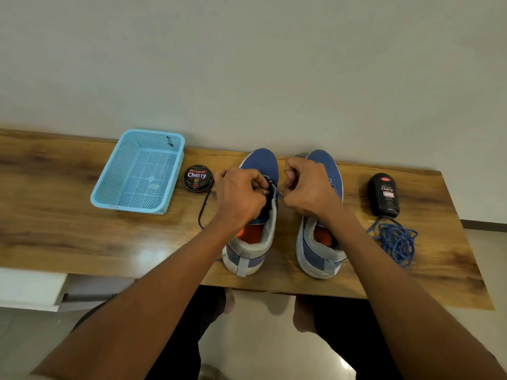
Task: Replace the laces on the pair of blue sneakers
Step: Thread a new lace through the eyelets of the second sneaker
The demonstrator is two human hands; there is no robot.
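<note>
You're pinching a thin dark lace (pixel 204 207) with both hands, left hand (pixel 241 197) and right hand (pixel 307 187) curled over the left blue canvas sneaker (pixel 255 215) on the glossy wood-grain desk (pixel 82 229); right sneaker (pixel 318 242) beside, tangled blue laces (pixel 396 239) near.

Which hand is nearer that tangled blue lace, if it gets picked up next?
Right, probably. The right hand is at the shoes, on the same side as the blue lace pile below the polish bottle. The left hand would have to cross both sneakers.
</note>
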